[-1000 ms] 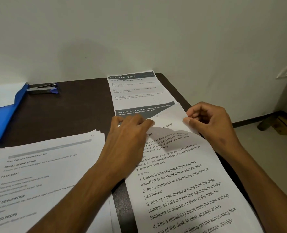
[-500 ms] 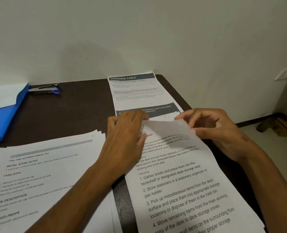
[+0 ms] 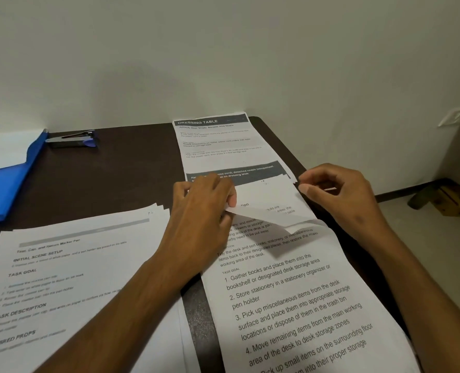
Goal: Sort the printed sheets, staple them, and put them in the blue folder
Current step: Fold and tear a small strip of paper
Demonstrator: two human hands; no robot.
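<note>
A stack of printed sheets (image 3: 299, 305) lies flat at the right with its top sheet's far edge folded back, a second fanned pile (image 3: 70, 278) lies left, a gray-banded sheet (image 3: 223, 146) behind, and the blue folder (image 3: 8, 179) and stapler (image 3: 72, 140) sit far left.

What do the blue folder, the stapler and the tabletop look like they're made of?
Blue folder: likely thin plastic, its smooth surface showing a soft sheen. Stapler: apparently grey metal with a blue plastic end piece, though too small to be sure. Tabletop: dark brown, matte with a fine grain, probably wood laminate.
</note>
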